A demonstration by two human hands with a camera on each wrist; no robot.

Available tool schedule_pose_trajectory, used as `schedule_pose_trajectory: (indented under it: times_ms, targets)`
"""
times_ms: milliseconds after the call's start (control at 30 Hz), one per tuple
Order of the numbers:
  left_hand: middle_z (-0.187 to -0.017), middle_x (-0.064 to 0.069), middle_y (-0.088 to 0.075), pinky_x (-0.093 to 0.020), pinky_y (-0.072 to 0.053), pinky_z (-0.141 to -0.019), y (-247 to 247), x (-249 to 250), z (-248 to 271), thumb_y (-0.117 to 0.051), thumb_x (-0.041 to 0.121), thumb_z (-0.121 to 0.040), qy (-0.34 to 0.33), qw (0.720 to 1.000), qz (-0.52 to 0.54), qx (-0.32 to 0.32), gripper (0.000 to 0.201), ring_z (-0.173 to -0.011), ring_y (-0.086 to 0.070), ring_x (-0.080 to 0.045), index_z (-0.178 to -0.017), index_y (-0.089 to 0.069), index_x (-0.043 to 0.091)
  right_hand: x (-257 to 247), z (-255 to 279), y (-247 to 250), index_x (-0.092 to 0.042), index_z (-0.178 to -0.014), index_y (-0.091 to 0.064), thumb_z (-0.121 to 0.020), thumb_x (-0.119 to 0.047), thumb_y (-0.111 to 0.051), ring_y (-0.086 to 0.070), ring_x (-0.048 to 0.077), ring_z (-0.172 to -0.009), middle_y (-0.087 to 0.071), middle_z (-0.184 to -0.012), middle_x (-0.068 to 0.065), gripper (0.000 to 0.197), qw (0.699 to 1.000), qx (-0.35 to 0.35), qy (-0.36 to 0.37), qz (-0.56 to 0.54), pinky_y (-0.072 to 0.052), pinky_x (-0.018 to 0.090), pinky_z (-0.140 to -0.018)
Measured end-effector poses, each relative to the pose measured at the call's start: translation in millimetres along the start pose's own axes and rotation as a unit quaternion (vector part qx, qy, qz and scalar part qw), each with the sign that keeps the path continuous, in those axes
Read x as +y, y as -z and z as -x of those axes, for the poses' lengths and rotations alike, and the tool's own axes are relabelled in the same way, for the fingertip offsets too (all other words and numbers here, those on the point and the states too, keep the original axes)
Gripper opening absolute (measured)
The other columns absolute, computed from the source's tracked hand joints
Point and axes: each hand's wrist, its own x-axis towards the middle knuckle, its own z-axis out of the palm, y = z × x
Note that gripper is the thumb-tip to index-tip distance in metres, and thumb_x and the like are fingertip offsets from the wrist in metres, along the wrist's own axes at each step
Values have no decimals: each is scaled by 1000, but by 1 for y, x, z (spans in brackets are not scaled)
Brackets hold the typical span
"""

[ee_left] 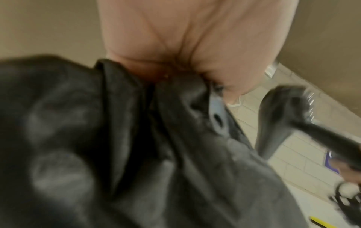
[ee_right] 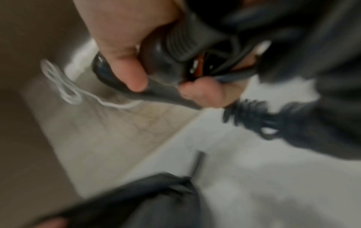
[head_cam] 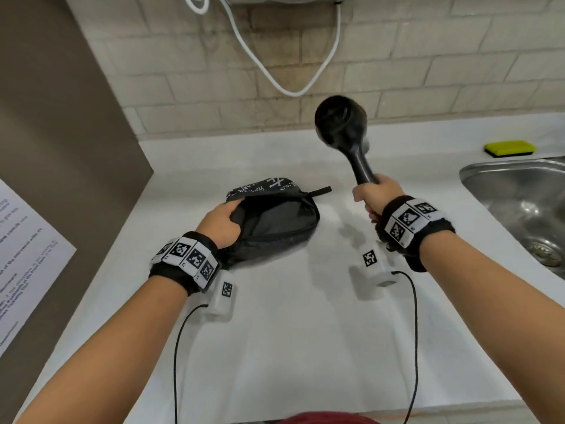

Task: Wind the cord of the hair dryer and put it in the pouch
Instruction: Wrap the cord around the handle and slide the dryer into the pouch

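A black hair dryer [head_cam: 342, 125] is held up above the white counter [head_cam: 290, 316], head pointing away from me. My right hand [head_cam: 374, 194] grips its handle. In the right wrist view the fingers [ee_right: 125, 67] wrap the handle [ee_right: 166, 91], with the wound black cord [ee_right: 246, 114] bunched in the same hand. The black pouch [head_cam: 275, 221] lies on the counter left of the dryer, its mouth gaping. My left hand [head_cam: 221, 221] holds the pouch's near rim, fingers curled inside. The left wrist view shows the palm [ee_left: 185, 46] against the dark lining [ee_left: 136, 138] and the dryer [ee_left: 279, 117] beyond.
A steel sink [head_cam: 526, 203] lies at the right, with a yellow sponge [head_cam: 510, 148] behind it. A white hose [head_cam: 287, 71] hangs on the tiled wall. A brown panel [head_cam: 61, 148] and a printed sheet [head_cam: 21, 255] stand at the left.
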Motion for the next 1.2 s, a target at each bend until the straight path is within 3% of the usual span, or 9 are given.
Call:
schedule_pose_trajectory:
  times_ms: [100, 233, 400, 533, 667, 800, 900, 1067, 1200]
  targets:
    - [-145, -7, -41, -23, -31, -102, 7, 8, -1, -38, -6, -86, -12, 999, 14, -37, 68, -132, -39, -26, -145, -33, 28, -34, 8, -10, -8, -69, -48, -49, 0, -50, -37, 20, -48, -41, -56, 10, 22, 980, -84, 87, -158, -31, 26, -46]
    - [-133, 3, -45, -16, -33, -96, 11, 26, -2, -36, -16, -80, -29, 992, 42, -118, 76, -123, -43, -16, -143, -37, 28, -54, 25, -28, -6, -68, -42, -29, 5, -45, -41, 20, -53, -44, -52, 3, 40, 907, -296, 164, -251, -35, 25, -54]
    - [-136, 1, -46, -23, -41, -93, 5, 31, -3, -38, -19, -75, -24, 983, 96, -156, 88, -119, -48, -17, -145, -29, 33, -36, 37, -50, -7, -67, -37, -23, -2, -47, -47, 23, -56, -43, -54, 6, 46, 833, -474, 90, -271, -39, 31, -66]
    - [-140, -1, -41, -31, -43, -97, 5, 25, 1, -40, -22, -71, -33, 974, 150, -169, 96, -125, -46, -21, -146, -23, 35, -12, 30, -58, -7, -69, -36, -29, 8, -41, -63, 22, -66, -49, -53, 1, 43, 861, -479, 47, -165, -48, 32, -76]
    - [-136, -8, -50, -45, -46, -100, 8, 14, 5, -40, -21, -70, -13, 972, 166, -163, 89, -119, -53, -27, -134, -38, 41, 2, 20, -58, -6, -68, -38, -36, 9, -37, -65, 24, -87, -49, -61, -1, 36, 878, -469, 13, -95, -45, 31, -71]
    - [-132, -9, -50, -27, -47, -79, 18, 9, 4, -39, -12, -80, 61, 991, 85, -78, 70, -105, -53, -26, -136, -46, 29, 1, 8, -49, -7, -69, -41, -36, 14, -38, -67, 23, -78, -51, -66, 2, 39, 885, -462, 4, -50, -50, 35, -74]
    - [-126, -2, -44, -33, -46, -73, 25, 9, 5, -38, -3, -87, 132, 982, 128, -53, 67, -103, -48, -26, -141, -36, 36, -4, 4, -39, -8, -66, -48, -37, 18, -36, -62, 27, -76, -50, -74, 8, 40, 897, -442, 10, 1, -46, 45, -89]
    - [-102, -5, -56, -32, -54, -61, 36, 16, 4, -38, -7, -88, 150, 960, 229, -60, 63, -77, -56, -18, -138, -37, 30, -14, 6, -36, -11, -64, -49, -35, 14, -41, -57, 28, -80, -50, -75, 8, 39, 901, -412, 28, 137, -44, 42, -82]
    - [-108, -11, -52, -23, -54, -51, 48, 22, 1, -35, -12, -87, 135, 957, 254, -34, 52, -74, -54, -17, -128, -47, 17, -27, 11, -35, -16, -65, -50, -36, 5, -46, -47, 21, -75, -50, -73, 2, 36, 877, -410, 67, 242, -39, 25, -63]
